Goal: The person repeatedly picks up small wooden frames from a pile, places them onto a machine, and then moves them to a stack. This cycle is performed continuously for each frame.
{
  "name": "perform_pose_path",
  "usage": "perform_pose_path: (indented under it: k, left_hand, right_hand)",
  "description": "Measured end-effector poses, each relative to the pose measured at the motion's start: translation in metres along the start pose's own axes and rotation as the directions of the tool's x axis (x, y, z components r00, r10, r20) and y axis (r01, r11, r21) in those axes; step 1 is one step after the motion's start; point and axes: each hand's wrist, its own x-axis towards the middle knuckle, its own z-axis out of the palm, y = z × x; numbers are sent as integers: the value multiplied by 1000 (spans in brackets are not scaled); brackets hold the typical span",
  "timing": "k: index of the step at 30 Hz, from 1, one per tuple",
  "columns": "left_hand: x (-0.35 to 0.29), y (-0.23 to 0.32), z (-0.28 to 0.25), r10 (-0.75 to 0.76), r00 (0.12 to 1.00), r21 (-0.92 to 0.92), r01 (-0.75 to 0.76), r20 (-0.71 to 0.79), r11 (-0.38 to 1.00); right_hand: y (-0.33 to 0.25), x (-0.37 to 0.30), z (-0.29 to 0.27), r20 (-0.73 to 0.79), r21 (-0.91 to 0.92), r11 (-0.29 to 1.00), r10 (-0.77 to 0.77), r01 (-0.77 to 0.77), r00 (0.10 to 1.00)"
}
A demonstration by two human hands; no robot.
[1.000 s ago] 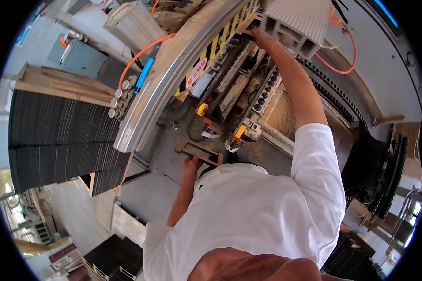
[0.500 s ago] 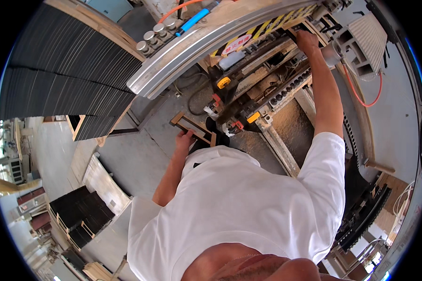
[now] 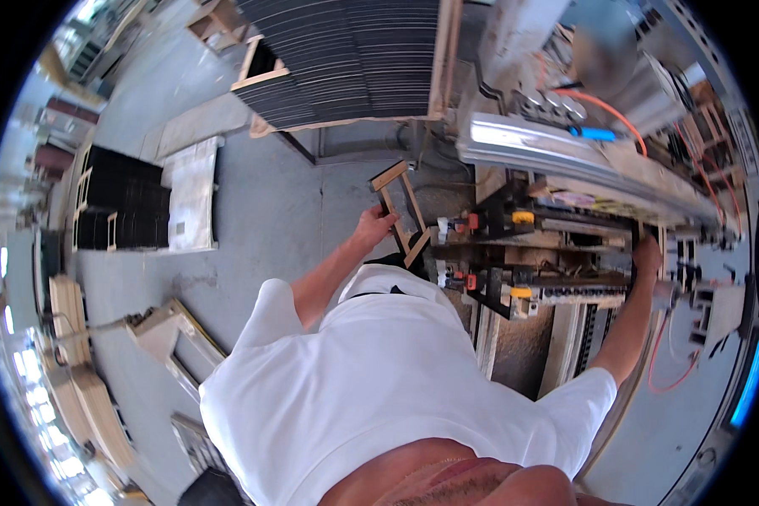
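The left hand [image 3: 374, 226], near the middle of the view, has its fingers closed on the left bar of a frame [image 3: 415, 202]. The frame is a narrow wooden rectangle, held aslant just above the center of the view, its lower end in front of the shirt [image 3: 396, 354].

The right hand [image 3: 647, 257] is at the right of the view, reaching to the far end of a machine [image 3: 590, 295]. It is beside a pale bar [image 3: 662, 249]; its fingers are hidden, so I cannot tell how far they are bent or whether they hold anything.

Two yellow knobs [image 3: 523, 217] show right of center, one above the other, each with a red part to its left. Above them runs a metal rail [image 3: 557, 152], with a blue tube [image 3: 592, 133] and an orange hose [image 3: 617, 114] near it. A dark stack [image 3: 354, 63] fills the top center. At the left, a black pile [image 3: 122, 202] stands beside a pale board [image 3: 192, 198] on the grey floor [image 3: 253, 253].
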Motion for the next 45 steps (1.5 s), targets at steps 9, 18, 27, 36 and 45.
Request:
perform_pose_path:
  k: [9, 18, 27, 36, 45]
  left_hand:
    - [-14, 70, -151, 440, 861, -128, -481, -257, 867]
    - [19, 198, -372, 381, 714, -192, -580, -587, 791]
    - [229, 296, -480, 280, 854, -101, -357, -439, 929]
    - [301, 301, -432, 552, 689, 428, -370, -469, 825]
    - [143, 261, -358, 855, 450, 248, -825, -257, 508]
  right_hand:
    - [-23, 0, -21, 71, -79, 996, 49, -44, 996]
    - [-136, -111, -114, -464, 673, 720, 232, 170, 855]
    - [-402, -292, -92, -154, 902, 411, 20, 132, 988]
    - [-495, -389, 28, 371, 818, 524, -164, -237, 914]
    - [-498, -395, -8, 272, 718, 679, -75, -151, 959]
